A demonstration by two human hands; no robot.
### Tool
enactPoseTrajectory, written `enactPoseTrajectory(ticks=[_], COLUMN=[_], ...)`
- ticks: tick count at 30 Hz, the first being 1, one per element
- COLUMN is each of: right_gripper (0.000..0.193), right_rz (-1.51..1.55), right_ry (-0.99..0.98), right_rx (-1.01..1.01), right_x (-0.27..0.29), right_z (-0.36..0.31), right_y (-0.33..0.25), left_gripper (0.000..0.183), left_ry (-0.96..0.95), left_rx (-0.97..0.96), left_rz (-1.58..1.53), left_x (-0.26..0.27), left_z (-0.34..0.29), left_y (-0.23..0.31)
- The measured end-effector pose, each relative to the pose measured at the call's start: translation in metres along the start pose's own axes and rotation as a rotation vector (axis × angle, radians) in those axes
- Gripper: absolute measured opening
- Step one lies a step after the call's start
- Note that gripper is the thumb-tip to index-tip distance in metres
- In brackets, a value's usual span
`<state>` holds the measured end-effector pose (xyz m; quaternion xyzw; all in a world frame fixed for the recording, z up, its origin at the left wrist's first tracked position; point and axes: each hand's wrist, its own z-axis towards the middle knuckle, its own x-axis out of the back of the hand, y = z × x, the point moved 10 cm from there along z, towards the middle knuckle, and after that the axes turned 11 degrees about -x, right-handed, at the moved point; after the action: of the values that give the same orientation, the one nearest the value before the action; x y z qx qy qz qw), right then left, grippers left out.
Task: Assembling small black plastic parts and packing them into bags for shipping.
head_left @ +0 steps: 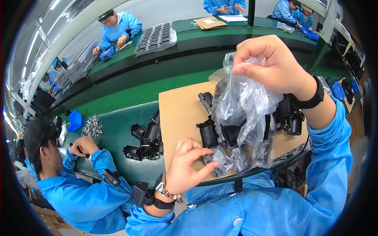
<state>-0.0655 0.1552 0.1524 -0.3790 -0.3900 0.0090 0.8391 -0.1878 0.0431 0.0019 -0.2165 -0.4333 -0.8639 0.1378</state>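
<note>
My right hand (271, 65) is raised over the cardboard sheet (173, 118), its fingers pinched on a clear plastic bag (246, 96) that hangs down in crumpled folds. Behind and under the bag sit black plastic housings, partly hidden by the film. One bare black housing (207, 133) stands just beyond my left hand (187, 163). That hand has thumb and fingers apart, with nothing visible between them. Close to its fingertips, several bagged black parts (241, 159) lie along the near side of the cardboard. More black housings (293, 120) are at the right, below my right wrist.
Left of the cardboard, a pile of black housings (145, 137) rests on the green table (112, 157). A co-worker (75, 173) sits there beside a blue bin (74, 120) and small metal parts (93, 126). Across the way, other people work along a green bench (185, 43) holding a tray stack (156, 38).
</note>
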Motion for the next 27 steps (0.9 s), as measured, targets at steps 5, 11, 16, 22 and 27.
enactPoseTrajectory(ticks=[5, 11, 16, 22, 27], right_gripper=[0.011, 0.011, 0.013, 0.020, 0.021], right_rz=[0.007, -0.064, -0.059, 0.243, 0.296], right_ry=[-0.024, -0.030, -0.045, -0.031, -0.106], right_rx=[-0.061, 0.038, 0.017, -0.030, -0.016], right_x=[0.001, -0.002, -0.002, 0.008, 0.002], right_z=[0.000, -0.001, -0.001, -0.002, -0.001], right_y=[0.004, -0.003, -0.002, 0.014, 0.017], left_gripper=[0.028, 0.025, 0.027, 0.008, 0.018], left_ry=[0.016, 0.040, -0.148, -0.065, 0.487], left_rx=[0.044, 0.005, -0.114, -0.061, 0.133], left_rz=[0.266, 0.374, 0.526, 0.451, -0.735], left_x=[-0.005, -0.016, -0.033, -0.024, 0.003], left_z=[-0.021, -0.033, -0.027, -0.029, -0.042], left_y=[-0.002, 0.005, 0.025, 0.019, -0.021])
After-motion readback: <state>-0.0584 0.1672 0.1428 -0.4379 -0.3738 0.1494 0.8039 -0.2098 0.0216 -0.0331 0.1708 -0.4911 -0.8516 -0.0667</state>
